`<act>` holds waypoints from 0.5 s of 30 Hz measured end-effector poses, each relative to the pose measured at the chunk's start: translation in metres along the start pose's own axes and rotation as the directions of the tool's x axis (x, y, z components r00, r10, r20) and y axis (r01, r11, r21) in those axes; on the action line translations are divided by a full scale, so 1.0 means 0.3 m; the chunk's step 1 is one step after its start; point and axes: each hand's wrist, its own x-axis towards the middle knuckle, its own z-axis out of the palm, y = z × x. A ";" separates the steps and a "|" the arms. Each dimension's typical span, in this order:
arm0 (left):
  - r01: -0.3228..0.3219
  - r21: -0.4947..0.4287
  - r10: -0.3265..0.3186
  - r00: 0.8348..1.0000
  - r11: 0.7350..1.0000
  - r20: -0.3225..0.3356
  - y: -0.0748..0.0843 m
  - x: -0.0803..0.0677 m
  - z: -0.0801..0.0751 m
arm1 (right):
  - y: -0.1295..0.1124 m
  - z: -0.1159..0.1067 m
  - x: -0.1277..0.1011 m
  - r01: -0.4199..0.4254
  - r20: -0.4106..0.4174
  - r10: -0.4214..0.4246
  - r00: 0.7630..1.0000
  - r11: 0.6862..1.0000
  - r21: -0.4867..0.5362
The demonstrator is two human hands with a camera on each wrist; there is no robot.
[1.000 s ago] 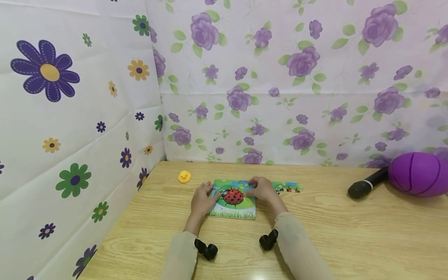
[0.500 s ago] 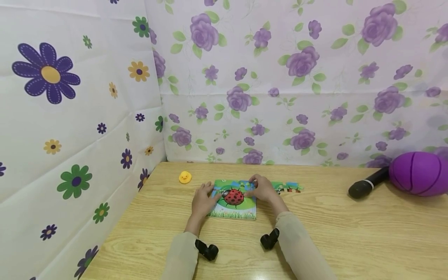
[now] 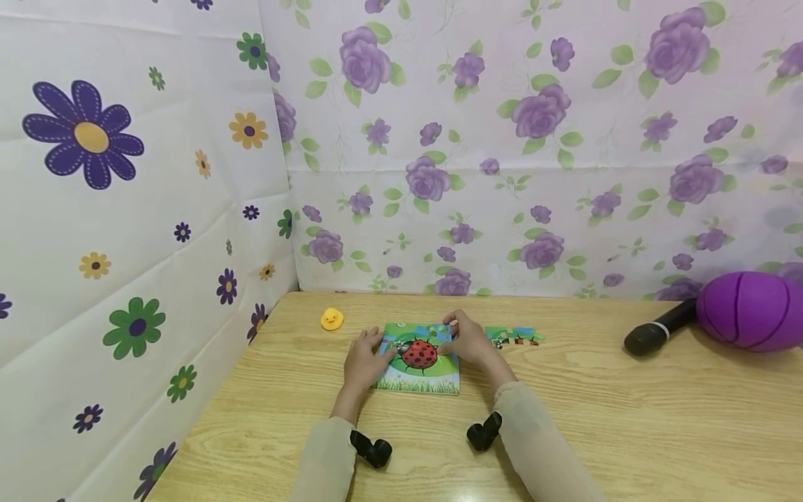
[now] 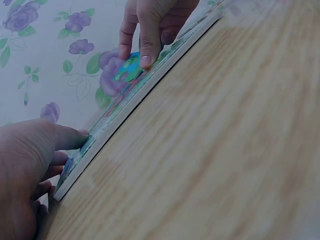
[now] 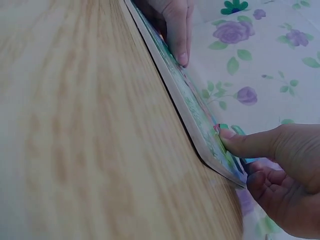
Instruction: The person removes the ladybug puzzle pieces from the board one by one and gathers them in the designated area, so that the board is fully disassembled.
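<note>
A square ladybug puzzle board [image 3: 419, 362] lies flat on the wooden table [image 3: 596, 418]. My left hand [image 3: 362, 361] rests on its left edge, thumb laid straight on the board [image 4: 122, 120]. My right hand [image 3: 467, 339] is at the board's far right corner and pinches a blue-green puzzle piece [image 4: 128, 67] between thumb and forefinger, holding it down on the board. In the right wrist view the right hand [image 5: 272, 172] has its thumb on the board [image 5: 192, 112] and its other fingers curled past the edge; the left hand [image 5: 175, 25] shows at the top.
Several loose puzzle pieces [image 3: 516, 337] lie just right of the board. A small yellow duck [image 3: 332, 318] sits at the back left. A black microphone [image 3: 659, 329] and a purple ball [image 3: 749, 311] are at the far right. Flowered cloth walls close off the left and back.
My right hand has shifted slightly toward the board's far edge with the piece. The left hand and the board have stayed in place.
</note>
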 end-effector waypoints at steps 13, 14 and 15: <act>-0.005 -0.013 0.005 1.000 1.000 -0.002 -0.001 0.001 0.004 | 0.017 -0.058 -0.013 0.090 -0.107 -0.066 0.992 0.967 0.240; -0.002 -0.011 0.002 1.000 1.000 -0.002 -0.002 0.001 0.004 | 0.021 -0.069 -0.016 0.093 -0.115 -0.068 0.991 0.968 0.234; 0.000 -0.008 -0.001 1.000 1.000 -0.002 -0.003 0.001 0.003 | 0.027 -0.081 -0.018 0.096 -0.123 -0.069 0.990 0.969 0.229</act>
